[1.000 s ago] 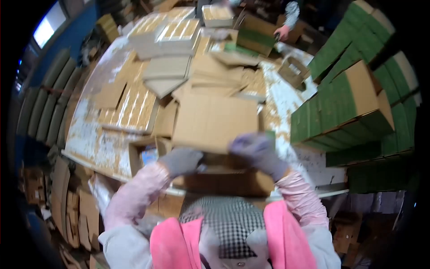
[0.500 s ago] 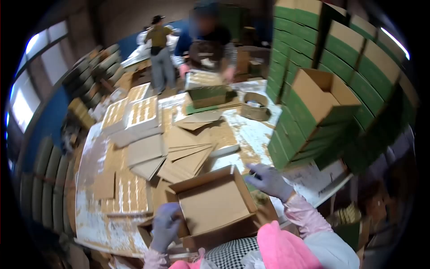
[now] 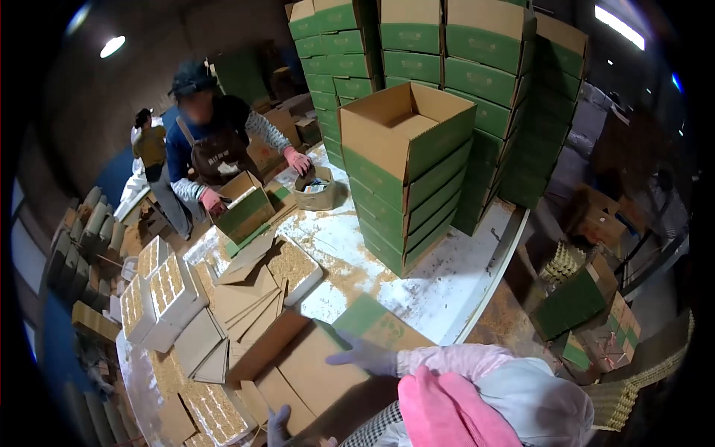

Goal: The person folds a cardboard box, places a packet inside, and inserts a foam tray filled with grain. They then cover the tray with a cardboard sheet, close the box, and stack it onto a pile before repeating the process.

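An open brown cardboard box sits tilted in front of me at the table's near edge, with seams across its inside. My left hand, in a grey-purple glove, is at its near left edge; a digit shows over the cardboard and the rest is hidden. My right hand, gloved alike, lies at the box's right side, fingers stretched and spread over the edge. A green cardboard piece lies just beyond the right hand. Folded brown cardboard sheets are stacked loosely beyond the box.
Green-and-brown box stacks rise on the right of the table. White foam trays stand at the left. Across the table a co-worker in pink gloves handles a green box and a round tub. Another person stands behind.
My view has swung right. The box has tilted and turned, and my right hand has come from the air beside it onto its side. The co-worker's one hand is now at the tub.
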The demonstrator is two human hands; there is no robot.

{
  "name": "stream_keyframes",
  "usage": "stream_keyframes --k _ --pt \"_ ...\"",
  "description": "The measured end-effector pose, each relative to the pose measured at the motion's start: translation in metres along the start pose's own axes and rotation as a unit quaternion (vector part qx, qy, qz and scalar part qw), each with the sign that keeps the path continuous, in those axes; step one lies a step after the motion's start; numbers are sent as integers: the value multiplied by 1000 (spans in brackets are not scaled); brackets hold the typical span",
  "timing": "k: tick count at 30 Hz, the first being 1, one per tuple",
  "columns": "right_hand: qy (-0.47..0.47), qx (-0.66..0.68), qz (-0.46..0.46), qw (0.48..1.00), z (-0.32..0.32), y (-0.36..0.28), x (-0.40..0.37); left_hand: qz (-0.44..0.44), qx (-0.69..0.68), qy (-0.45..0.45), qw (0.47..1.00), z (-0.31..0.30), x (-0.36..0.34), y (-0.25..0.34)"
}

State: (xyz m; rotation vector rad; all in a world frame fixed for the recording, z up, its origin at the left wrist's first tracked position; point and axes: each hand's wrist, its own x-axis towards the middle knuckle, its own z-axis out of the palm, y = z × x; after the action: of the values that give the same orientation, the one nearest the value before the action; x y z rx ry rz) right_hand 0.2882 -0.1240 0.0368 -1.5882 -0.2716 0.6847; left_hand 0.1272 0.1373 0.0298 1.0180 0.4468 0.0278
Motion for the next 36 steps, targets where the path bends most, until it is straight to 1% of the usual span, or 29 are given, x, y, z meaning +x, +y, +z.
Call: stream_keyframes --k 2,3,4,5,6,7,8,9,10,11,12,13,14,16,17,18,19,22,24,26,27,28,29,31,32,33,34,35,36 --pt "-49 155 4 987 -31 -16 11 -38 -76 -21 996 22 2 31" --pt "-70 111 -105 986 -61 -57 3 134 53 -69 987 62 17 56" --pt "-82 73 -215 971 -91 -99 -5 169 38 -36 984 22 58 54" --pt "-53 175 -103 978 -126 -135 -14 81 -120 24 989 91 55 93" --pt "32 128 -242 961 -166 -158 -21 301 -5 24 953 60 108 99" --pt "138 64 -363 919 -207 -181 -28 505 91 67 855 31 161 106" --pt "338 -71 -478 808 -247 -211 -39 418 -7 22 908 118 143 153" --pt "583 -187 -476 632 -287 -242 -50 357 -58 -25 932 187 139 178" --pt "667 -229 -433 562 -339 -240 -40 327 -76 -60 940 238 145 193" --pt "666 -153 -395 614 -395 -224 -13 301 -84 -87 946 284 152 198" --pt "417 0 -371 830 -438 -209 4 269 -90 -110 953 331 160 197" --pt "380 10 -362 851 -428 -206 0 236 -104 -128 958 377 168 191" --pt "352 -2 -351 868 -460 -184 25 203 -122 -146 960 421 173 183" --pt "296 -57 -378 875 -460 -193 29 143 -172 -186 957 499 179 173" --pt "289 -38 -394 872 -455 -197 23 123 -66 -273 952 505 216 179" --pt "283 -20 -406 868 -448 -201 13 97 41 -354 929 515 225 182" --pt "278 -1 -419 864 -445 -203 9 42 4 -209 977 524 229 172" --pt "290 -15 -445 847 -443 -197 17 95 -93 -422 897 500 282 162" --pt "302 3 -456 837 -443 -190 24 130 -126 -427 886 499 290 150" --pt "329 -23 -474 817 -440 -189 23 189 -133 -310 922 512 285 131" --pt "342 -36 -454 822 -440 -189 22 240 -75 -263 931 527 277 126" --pt "354 -49 -432 828 -439 -189 19 217 -44 -152 963 536 267 123" --pt "365 -64 -407 835 -436 -186 17 231 -9 -184 955 533 289 122" --pt "418 -18 -393 819 -435 -165 30 267 89 -226 933 536 274 129" --pt "444 4 -385 809 -434 -155 33 297 161 -183 923 535 279 131" --pt "438 -12 -407 802 -433 -155 30 322 233 -137 907 534 284 133" --pt "431 -27 -427 794 -434 -159 29 335 311 -153 876 524 301 135" --pt "426 -39 -447 786 -436 -160 29 402 538 3 741 517 293 138" --pt "422 -45 -433 795 -436 -158 29 403 588 28 701 512 280 142"
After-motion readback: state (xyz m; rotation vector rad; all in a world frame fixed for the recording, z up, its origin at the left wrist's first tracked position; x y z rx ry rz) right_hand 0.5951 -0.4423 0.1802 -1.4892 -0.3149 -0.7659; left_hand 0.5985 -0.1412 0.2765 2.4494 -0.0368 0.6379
